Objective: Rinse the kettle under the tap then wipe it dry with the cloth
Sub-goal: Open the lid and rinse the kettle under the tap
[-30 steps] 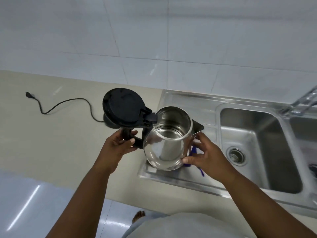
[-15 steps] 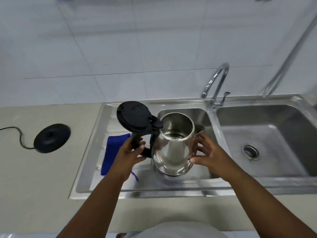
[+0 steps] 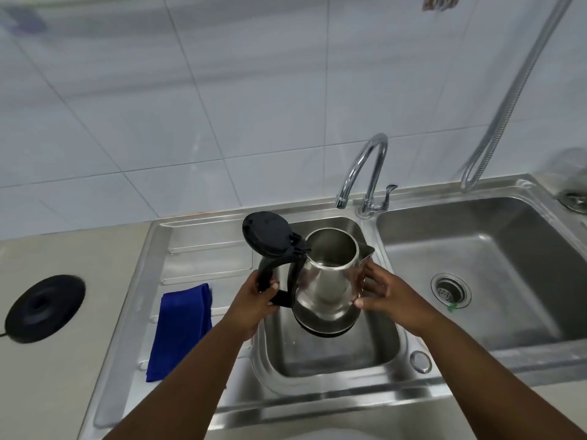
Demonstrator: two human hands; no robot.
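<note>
A steel kettle (image 3: 327, 281) with its black lid (image 3: 266, 234) flipped open hangs over the small left sink basin (image 3: 330, 354). My left hand (image 3: 254, 300) grips its black handle. My right hand (image 3: 386, 298) presses flat against the kettle's right side below the spout. The chrome tap (image 3: 365, 166) arches behind it, its outlet above and just right of the kettle's mouth; no water runs. A folded blue cloth (image 3: 181, 328) lies on the steel drainboard to the left.
The kettle's black power base (image 3: 44, 308) sits on the beige counter at left. A larger basin (image 3: 495, 274) with a drain lies to the right. A metal hose (image 3: 495, 128) hangs down the tiled wall. A glass jar (image 3: 573, 182) stands at the far right corner.
Both hands carried the kettle rightward from above the drainboard to over the small basin, closer to the tap. The view shifted right along with it.
</note>
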